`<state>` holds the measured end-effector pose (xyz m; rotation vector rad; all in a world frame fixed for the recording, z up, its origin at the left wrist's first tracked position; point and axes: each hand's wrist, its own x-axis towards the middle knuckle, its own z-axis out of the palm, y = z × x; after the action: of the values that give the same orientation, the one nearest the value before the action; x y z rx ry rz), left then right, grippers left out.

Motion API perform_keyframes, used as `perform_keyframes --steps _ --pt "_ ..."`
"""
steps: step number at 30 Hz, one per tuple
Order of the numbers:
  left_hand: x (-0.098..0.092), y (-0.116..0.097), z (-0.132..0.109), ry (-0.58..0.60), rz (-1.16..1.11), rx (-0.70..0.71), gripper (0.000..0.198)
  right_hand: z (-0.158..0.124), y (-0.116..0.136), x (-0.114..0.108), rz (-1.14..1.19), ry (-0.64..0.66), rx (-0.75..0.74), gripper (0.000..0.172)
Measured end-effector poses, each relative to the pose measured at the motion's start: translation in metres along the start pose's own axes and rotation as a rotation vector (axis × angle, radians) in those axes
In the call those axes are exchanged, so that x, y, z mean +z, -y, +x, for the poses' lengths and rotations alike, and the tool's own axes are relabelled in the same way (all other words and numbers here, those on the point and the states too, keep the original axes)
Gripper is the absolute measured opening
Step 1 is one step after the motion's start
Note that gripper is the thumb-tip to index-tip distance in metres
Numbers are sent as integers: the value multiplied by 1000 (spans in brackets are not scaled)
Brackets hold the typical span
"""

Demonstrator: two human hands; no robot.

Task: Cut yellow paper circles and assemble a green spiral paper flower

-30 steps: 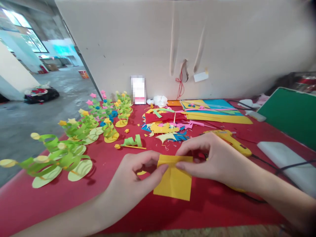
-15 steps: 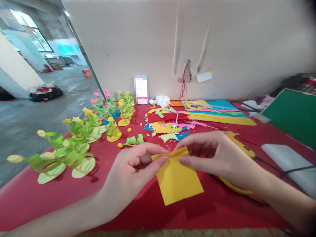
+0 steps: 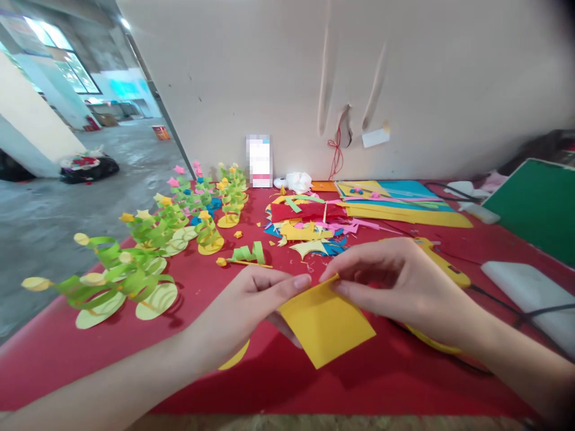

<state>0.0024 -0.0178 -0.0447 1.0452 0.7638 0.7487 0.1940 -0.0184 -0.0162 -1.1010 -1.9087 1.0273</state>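
Observation:
A square piece of yellow paper (image 3: 330,323) is held up over the red table, tilted toward me. My left hand (image 3: 265,299) pinches its upper left edge, thumb on top and fingers partly behind the sheet. At the upper right corner, my right hand (image 3: 381,278) grips the paper between thumb and fingers. Under my left wrist a yellow paper disc (image 3: 236,356) shows in part. Just beyond the hands lie a green curled paper strip (image 3: 249,252) and a thin yellow stick with a small yellow tip (image 3: 222,261).
Several green paper spirals on pale discs (image 3: 157,299) stand along the left. Coloured paper scraps (image 3: 309,230) are heaped behind my hands, with paper sheets (image 3: 404,203) further right. A yellow glue gun (image 3: 449,269) and its cable lie beside my right wrist. A phone (image 3: 259,161) leans against the wall.
The folded strip along the paper's top edge no longer shows. My left thumb has shifted up to that edge, and the yellow disc under my left wrist has come into view.

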Motion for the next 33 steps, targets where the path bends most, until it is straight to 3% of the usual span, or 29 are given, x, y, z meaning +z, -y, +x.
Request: perform_keyframes --steps 4,8,16,21,27,33 --pt "2 -3 1 56 64 -45 16 0 2 0 -31 -6 -30 17" --pt "3 -5 1 62 183 -29 19 0 3 1 -4 38 30 22" --pt "5 -9 -3 -68 624 133 23 -1 3 2 -3 72 72 18" --pt "2 -6 -5 -28 807 198 27 1 4 -1 -36 174 90 12" --pt "4 -3 -9 23 941 252 28 -1 4 7 -111 159 109 10" --pt "8 0 -15 30 1193 412 27 -6 7 8 -118 192 99 12"
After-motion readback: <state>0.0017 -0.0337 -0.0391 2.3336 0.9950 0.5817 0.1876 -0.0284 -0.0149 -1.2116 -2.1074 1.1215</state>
